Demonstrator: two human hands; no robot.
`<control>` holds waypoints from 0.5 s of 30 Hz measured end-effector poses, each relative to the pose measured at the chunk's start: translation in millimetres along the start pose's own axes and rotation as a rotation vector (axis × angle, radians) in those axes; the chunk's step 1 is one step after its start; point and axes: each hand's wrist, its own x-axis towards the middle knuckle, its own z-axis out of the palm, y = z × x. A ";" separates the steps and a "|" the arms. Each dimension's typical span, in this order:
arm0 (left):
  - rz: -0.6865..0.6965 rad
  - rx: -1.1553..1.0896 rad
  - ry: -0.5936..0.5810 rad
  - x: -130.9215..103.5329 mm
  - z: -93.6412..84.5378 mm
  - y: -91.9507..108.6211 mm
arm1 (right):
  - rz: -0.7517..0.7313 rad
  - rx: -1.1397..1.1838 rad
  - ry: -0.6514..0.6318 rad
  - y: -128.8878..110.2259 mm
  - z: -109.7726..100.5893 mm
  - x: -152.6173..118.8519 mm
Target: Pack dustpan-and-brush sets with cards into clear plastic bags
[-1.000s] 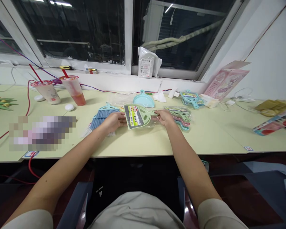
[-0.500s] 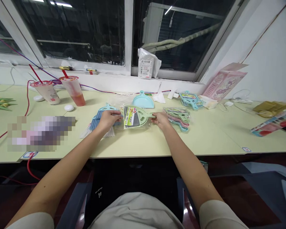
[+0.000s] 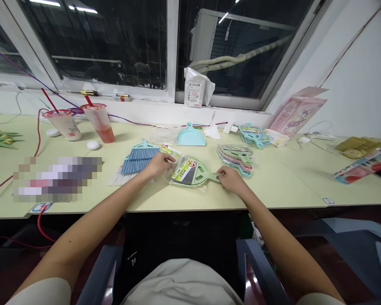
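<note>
A green dustpan and brush set (image 3: 195,173), wrapped in clear plastic with a colourful label, lies at a slant near the table's front edge. My right hand (image 3: 232,179) is closed on its green handle. At the opposite end, my left hand (image 3: 159,164) pinches the upper left corner of the clear plastic bag (image 3: 178,163). Left of that hand sit blue-bristled brushes (image 3: 139,159), with white bristles (image 3: 119,177) showing beneath. Behind my left fingers, a bright label card (image 3: 169,151) is partly covered. An unwrapped light blue dustpan (image 3: 191,137) lies farther back.
Packaged sets in green, pink and blue (image 3: 236,157) are stacked at right, with more blue ones (image 3: 254,134) behind. Two drink cups (image 3: 100,125) with red straws stand at left. A pink box (image 3: 300,112) leans by the wall. The table's front edge (image 3: 197,209) runs before me.
The green set has come toward me and to the right, turning so its handle end is lower. Both hands have moved right and nearer with it, uncovering the blue brushes more.
</note>
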 end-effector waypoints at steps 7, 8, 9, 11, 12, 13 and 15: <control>0.123 0.101 -0.108 -2.1 2.5 -11.0 | -0.078 -0.125 0.053 -8.4 0.7 -4.7; 0.117 0.103 -0.127 -3.6 1.8 -12.0 | -0.078 -0.117 0.056 -8.9 2.0 -5.6; 0.114 0.103 -0.147 -5.0 1.3 -12.5 | -0.077 -0.105 0.061 -8.8 3.1 -6.5; 0.125 0.113 -0.170 -7.4 1.5 -12.3 | -0.071 -0.074 0.071 -7.5 4.8 -8.0; 0.137 0.131 -0.169 -8.4 2.3 -11.7 | -0.066 -0.059 0.076 -6.5 5.5 -8.5; 0.153 0.158 -0.162 -9.2 3.4 -10.9 | -0.065 -0.045 0.080 -5.5 6.0 -8.8; 0.180 0.225 -0.141 -10.3 6.3 -9.6 | -0.080 -0.019 0.086 -3.9 7.4 -8.8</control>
